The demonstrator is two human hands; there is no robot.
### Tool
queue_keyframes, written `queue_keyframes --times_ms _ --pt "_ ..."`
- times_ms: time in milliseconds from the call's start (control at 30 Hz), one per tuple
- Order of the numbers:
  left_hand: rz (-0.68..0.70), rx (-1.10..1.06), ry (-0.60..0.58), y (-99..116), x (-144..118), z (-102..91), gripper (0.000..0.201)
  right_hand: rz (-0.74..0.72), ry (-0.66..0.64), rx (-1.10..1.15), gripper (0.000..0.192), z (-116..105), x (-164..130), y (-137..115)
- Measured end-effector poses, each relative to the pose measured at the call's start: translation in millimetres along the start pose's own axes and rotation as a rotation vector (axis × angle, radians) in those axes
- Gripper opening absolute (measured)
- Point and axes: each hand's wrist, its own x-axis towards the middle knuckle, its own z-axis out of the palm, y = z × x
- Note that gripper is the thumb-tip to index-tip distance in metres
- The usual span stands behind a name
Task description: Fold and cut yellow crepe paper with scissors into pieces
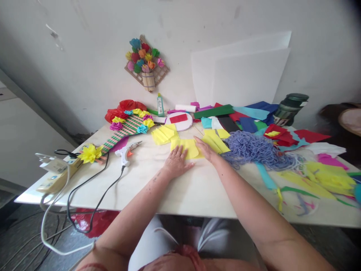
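Note:
Both my hands press flat on a yellow crepe paper sheet [190, 148] lying on the white table [169, 188]. My left hand [176, 162] rests palm down on the sheet's left part, fingers spread. My right hand [207, 149] lies on its right edge, next to more yellow paper strips [216, 141]. Another stack of yellow pieces [164, 134] sits just beyond. Neither hand grips anything.
A glue gun [127, 151] with a black cord lies left of my hands. A power strip [58, 171] sits at the left edge. A stick frame with paper flowers [129, 126], a glue bottle [160, 105], purple yarn [254, 150] and coloured paper sheets [254, 116] crowd the back and right.

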Motion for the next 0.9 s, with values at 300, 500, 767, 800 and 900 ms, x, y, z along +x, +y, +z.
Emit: queue_keyframes --times_ms 300,500,767,800,900 --pt "0.034 0.010 0.017 -2 1 1.6 0.074 0.008 -0.002 0.172 0.053 -9 -4 6" --pt "0.036 0.022 0.021 -1 1 0.5 0.074 -0.185 -0.047 -0.163 0.050 5 0 12" --pt "-0.016 0.040 -0.023 0 1 -3.1 0.075 -0.318 -0.047 -0.424 0.044 11 0 12" --pt "-0.023 0.038 -0.029 0 1 -3.5 0.076 -0.313 -0.055 -0.441 0.043 11 -1 11" --pt "-0.042 0.028 -0.038 0 1 -4.0 0.077 -0.288 -0.068 -0.493 0.042 11 -4 7"
